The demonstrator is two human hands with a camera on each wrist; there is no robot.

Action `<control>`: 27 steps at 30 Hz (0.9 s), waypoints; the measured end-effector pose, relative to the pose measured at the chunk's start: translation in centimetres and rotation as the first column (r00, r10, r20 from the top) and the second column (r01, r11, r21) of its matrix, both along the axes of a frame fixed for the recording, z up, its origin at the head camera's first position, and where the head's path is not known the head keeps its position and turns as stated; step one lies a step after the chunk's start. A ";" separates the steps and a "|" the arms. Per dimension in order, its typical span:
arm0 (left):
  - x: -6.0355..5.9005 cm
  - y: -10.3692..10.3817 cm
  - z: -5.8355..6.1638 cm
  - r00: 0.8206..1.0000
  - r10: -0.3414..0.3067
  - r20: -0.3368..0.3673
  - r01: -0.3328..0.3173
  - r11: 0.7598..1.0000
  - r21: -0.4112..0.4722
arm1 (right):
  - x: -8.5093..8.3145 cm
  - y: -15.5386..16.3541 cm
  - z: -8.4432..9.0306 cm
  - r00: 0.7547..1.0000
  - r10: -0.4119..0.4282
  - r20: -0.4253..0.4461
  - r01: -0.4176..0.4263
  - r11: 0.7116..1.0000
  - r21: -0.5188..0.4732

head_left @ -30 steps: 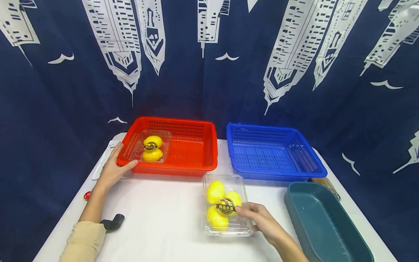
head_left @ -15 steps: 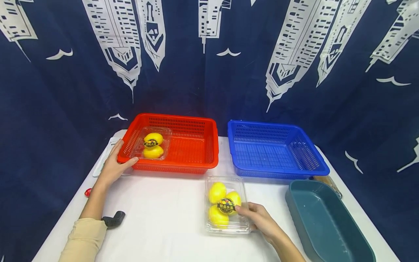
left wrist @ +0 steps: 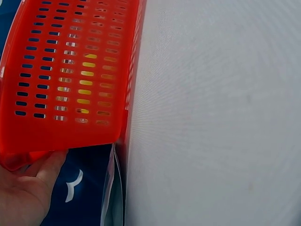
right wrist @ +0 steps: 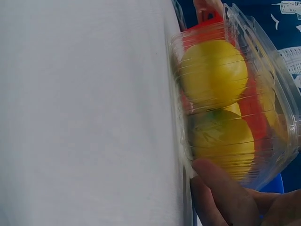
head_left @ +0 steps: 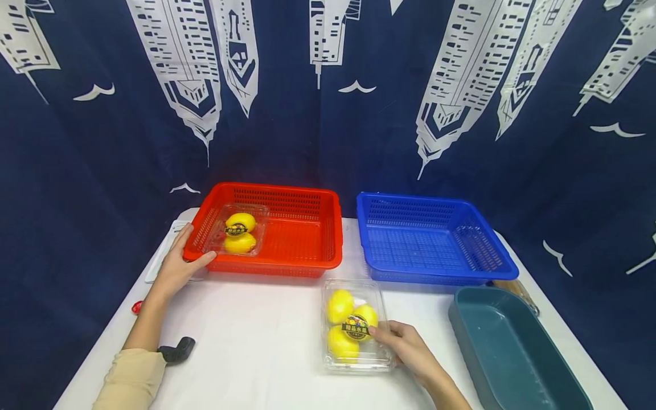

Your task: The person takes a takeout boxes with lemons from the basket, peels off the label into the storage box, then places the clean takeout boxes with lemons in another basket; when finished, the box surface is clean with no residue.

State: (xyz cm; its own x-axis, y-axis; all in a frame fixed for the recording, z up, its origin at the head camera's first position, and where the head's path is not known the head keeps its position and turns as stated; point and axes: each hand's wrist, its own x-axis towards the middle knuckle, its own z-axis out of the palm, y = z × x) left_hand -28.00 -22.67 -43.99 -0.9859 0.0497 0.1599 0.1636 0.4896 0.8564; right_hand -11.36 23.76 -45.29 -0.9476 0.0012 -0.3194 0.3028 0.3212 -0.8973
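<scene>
In the head view, my right hand [head_left: 410, 347] grips the right side of a clear plastic fruit box [head_left: 381, 359] holding yellow lemon-like fruits and bearing a black label. My thumb lies on the lid near the label. In the right wrist view, the fingers [right wrist: 225, 193] press the ribbed wall beside two fruits. At the far left, my left hand [head_left: 176, 265] holds the near left corner of a red basket [head_left: 277, 263], thumb at the front rim, other fingers along the left side. Inside that basket sits another clear box [head_left: 261, 219] with two yellow fruits showing.
Right of the red basket stands a blue basket [head_left: 435, 276]. A teal tub [head_left: 461, 330] is at the right edge, with a brown item [head_left: 515, 290] partly behind it. A black curved object [head_left: 176, 350] lies by the left forearm, and a small red item [head_left: 136, 307] beyond it.
The fruit box in my right hand has shifted slightly to the right and nearer me. My left hand stays at the red basket's corner. The head view has tilted slightly.
</scene>
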 end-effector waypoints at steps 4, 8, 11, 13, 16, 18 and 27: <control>0.0 0.0 0.1 1.000 0.013 -0.001 -0.013 1.000 -0.010 | 0.0 -0.2 -0.2 1.000 -0.022 -0.014 0.022 1.000 0.016; -0.1 0.0 0.1 1.000 0.028 -0.006 -0.028 0.999 -0.015 | -0.1 -0.2 -0.4 0.999 -0.036 -0.016 0.036 0.999 0.026; -0.1 0.1 0.1 0.999 0.034 0.001 -0.034 0.999 -0.019 | 0.0 -0.2 -0.4 0.999 -0.042 -0.012 0.042 0.998 0.035; -0.1 0.2 0.0 0.999 0.038 0.004 -0.038 0.999 -0.023 | 0.0 -0.2 -0.4 0.999 -0.041 -0.011 0.042 0.998 0.041; -0.2 0.2 0.1 0.999 0.042 0.006 -0.042 0.999 -0.022 | 0.0 -0.2 -0.4 0.999 -0.045 -0.010 0.045 0.998 0.051; -0.2 0.2 0.2 0.999 0.040 0.009 -0.040 0.999 -0.026 | 0.0 -0.2 -0.4 0.999 -0.052 -0.010 0.053 0.997 0.065; 0.8 0.2 2.2 0.996 0.056 0.074 -0.047 0.991 -0.123 | -0.1 -0.4 -0.8 0.993 -0.116 -0.028 0.118 0.987 0.109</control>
